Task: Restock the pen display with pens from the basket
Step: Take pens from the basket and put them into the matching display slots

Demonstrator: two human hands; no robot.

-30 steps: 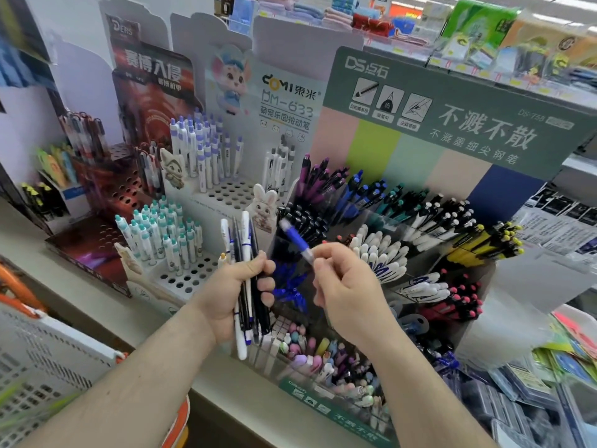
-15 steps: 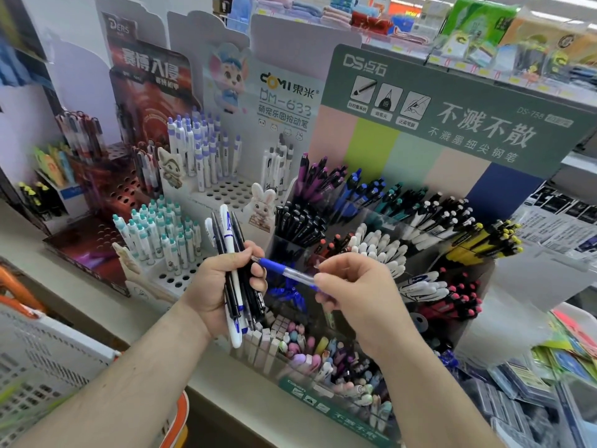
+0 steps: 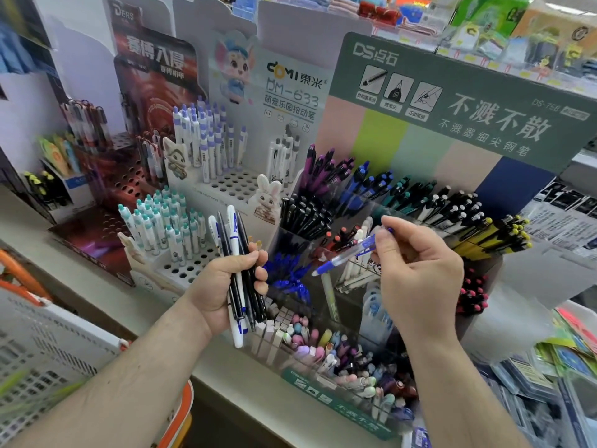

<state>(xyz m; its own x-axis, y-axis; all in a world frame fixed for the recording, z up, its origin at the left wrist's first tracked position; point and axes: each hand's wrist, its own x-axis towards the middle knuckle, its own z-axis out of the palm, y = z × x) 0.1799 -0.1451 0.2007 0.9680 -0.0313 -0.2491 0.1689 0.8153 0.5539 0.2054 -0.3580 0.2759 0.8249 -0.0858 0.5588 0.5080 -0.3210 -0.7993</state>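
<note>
The left hand (image 3: 223, 286) curls round a bundle of pens (image 3: 239, 279), slim black and white barrels standing nearly upright, one white pen with blue print reaching lowest. The right hand (image 3: 416, 273) pinches a blue pen (image 3: 349, 255) by its clip end between thumb and fingertips; its clear ribbed plastic barrel slants down to the left, tip poised over the clear acrylic compartments of the pen display (image 3: 323, 379), just above a cluster of matching blue pens (image 3: 287, 279). The display's green cardboard header (image 3: 468, 101) rises behind rows of dark glossy caps. A white perforated plastic basket (image 3: 38, 357) with orange handles sits at lower left, below the table (image 3: 226, 379) edge.
</note>
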